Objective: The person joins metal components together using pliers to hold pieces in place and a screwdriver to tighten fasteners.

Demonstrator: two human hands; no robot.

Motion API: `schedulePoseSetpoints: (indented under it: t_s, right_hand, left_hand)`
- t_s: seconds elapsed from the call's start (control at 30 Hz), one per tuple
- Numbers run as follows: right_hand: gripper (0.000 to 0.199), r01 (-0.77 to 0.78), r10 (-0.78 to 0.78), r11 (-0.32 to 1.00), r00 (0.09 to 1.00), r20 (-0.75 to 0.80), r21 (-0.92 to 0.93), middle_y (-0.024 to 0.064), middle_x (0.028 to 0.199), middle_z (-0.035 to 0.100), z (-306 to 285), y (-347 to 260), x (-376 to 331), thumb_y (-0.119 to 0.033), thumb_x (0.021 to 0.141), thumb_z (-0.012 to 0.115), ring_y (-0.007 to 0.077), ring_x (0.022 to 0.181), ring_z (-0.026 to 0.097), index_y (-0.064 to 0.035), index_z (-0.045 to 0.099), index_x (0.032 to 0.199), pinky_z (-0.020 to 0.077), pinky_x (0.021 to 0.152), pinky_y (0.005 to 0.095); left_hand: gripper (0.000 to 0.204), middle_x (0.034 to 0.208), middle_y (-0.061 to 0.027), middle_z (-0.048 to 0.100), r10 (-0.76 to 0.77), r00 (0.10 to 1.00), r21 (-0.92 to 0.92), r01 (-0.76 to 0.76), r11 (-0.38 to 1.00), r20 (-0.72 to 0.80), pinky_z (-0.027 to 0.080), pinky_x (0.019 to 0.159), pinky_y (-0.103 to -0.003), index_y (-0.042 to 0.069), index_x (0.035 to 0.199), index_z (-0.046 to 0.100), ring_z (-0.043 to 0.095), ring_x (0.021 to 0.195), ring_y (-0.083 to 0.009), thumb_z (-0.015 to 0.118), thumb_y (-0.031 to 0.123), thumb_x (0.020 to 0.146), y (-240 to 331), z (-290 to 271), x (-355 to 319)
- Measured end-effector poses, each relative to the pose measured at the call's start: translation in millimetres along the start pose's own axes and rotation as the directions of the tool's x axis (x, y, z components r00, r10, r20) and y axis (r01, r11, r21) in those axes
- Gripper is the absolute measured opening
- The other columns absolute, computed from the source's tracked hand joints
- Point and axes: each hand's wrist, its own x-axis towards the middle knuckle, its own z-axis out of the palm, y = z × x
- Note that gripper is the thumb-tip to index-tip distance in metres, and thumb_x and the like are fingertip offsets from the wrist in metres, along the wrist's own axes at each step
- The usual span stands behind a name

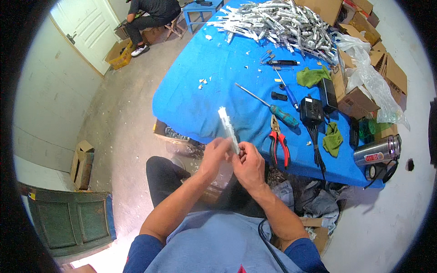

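Over the near edge of the blue-covered table I have a long, narrow white plastic part (pixel 228 126), tilted with its far end up and slightly left. My right hand (pixel 249 164) is closed on its lower end, thumb and fingers pinching it. Close against the other side of that end is my left hand (pixel 215 154). Its fingers look curled but are smeared by motion, so whether they grip anything is unclear. Right of the hands lie red-and-black combination pliers (pixel 278 143) and a screwdriver with a teal handle (pixel 283 116).
A large heap of similar white parts (pixel 282 25) covers the table's far end. A blue-handled screwdriver (pixel 291 96), black power adapter (pixel 311 110), green cloths (pixel 333 139) and steel flask (pixel 378 151) lie to the right, by cardboard boxes (pixel 393 75). Another person (pixel 154 16) sits at the far left.
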Motion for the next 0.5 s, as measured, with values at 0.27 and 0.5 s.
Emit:
schedulePoseSetpoints:
  t_s: [0.27,0.5]
  right_hand:
    - [0.032,0.150,-0.164,0.984,0.973,-0.164,-0.095,0.0130,0.082,0.059,21,12,-71,-0.008,0.076,0.071,0.0325,0.071,0.061,-0.0049,0.057,0.104,0.0489,0.060,0.0428]
    - [0.031,0.176,-0.206,0.974,0.949,-0.239,-0.141,0.0096,0.081,0.062,30,6,-107,-0.004,0.077,0.073,0.0193,0.061,0.060,-0.0011,0.057,0.104,0.0498,0.055,0.0301]
  left_hand:
    - [0.037,0.079,-0.0029,0.057,-0.120,0.993,0.044,0.118,0.992,0.024,0.043,0.061,-0.026,-0.001,0.097,0.060,0.053,0.068,-0.0113,0.060,0.036,0.091,-33,-5,-51]
    - [0.038,0.073,-0.0034,0.058,-0.107,0.993,0.127,0.100,0.987,0.055,0.041,0.055,-0.026,-0.001,0.092,0.062,0.054,0.062,-0.0113,0.059,0.037,0.091,-39,-13,-78]
